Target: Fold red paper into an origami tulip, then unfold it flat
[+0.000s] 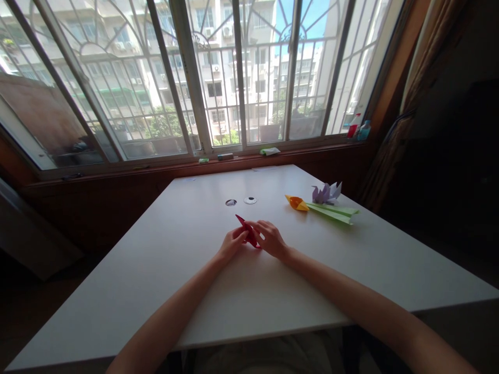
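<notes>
A piece of folded red paper [249,235] is held between my two hands, just above the middle of the white table [187,301]. One pointed tip of it sticks out up and to the left, beyond my fingers. My left hand [233,242] pinches the paper's left side. From the right, my right hand [270,238] closes on it, fingers bent over its upper edge. Parts of the red paper are hidden behind the fingers.
Right of my hands lie a yellow-orange folded paper piece [297,203], a pale green folded strip [333,212] and a purple paper origami [326,193]. Two small round discs, one dark [231,203] and one white [250,200], lie ahead. Bottles [364,131] stand on the windowsill.
</notes>
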{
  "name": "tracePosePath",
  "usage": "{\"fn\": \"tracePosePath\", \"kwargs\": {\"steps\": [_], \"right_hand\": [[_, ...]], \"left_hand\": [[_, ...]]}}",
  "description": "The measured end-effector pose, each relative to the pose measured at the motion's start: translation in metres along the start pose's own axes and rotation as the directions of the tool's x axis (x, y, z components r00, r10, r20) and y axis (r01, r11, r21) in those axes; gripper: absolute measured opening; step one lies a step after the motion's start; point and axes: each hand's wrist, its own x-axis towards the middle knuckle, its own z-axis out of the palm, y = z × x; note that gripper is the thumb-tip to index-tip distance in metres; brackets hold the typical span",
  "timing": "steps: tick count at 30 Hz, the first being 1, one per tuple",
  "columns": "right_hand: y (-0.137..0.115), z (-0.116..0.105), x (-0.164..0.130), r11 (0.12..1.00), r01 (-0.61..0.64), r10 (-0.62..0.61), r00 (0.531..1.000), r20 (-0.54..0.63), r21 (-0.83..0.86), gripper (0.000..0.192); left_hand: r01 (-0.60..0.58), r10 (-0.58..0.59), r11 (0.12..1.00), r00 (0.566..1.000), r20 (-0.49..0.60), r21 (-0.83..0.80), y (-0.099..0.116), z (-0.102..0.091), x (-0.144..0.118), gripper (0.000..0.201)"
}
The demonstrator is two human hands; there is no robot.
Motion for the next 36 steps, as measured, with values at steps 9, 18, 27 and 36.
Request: {"fn": "tracePosePath", "kwargs": {"steps": [9, 18, 27, 36], "right_hand": [[0.0, 0.0, 0.001, 1.0, -0.018, 0.019, 1.0, -0.015, 0.013, 0.029], [-0.006, 0.0, 0.001, 0.98, -0.138, 0.142, 0.99, -0.024, 0.142, 0.022], [0.002, 0.005, 0.001, 0.938, -0.214, 0.218, 0.976, 0.018, 0.273, 0.02], [0.006, 0.003, 0.001, 0.807, -0.297, 0.277, 0.954, 0.117, 0.51, 0.014]], "left_hand": [[-0.055, 0.061, 0.993, 0.996, -0.067, 0.1, 0.0, 0.0, 0.0, 0.037], [-0.063, 0.103, 0.979, 0.973, -0.205, 0.196, -0.003, 0.0, 0.0, 0.039], [-0.051, 0.116, 0.951, 0.973, -0.201, 0.304, -0.001, -0.001, -0.001, 0.04], [-0.015, 0.07, 0.967, 0.975, -0.209, 0.254, -0.007, -0.003, 0.003, 0.042]]}}
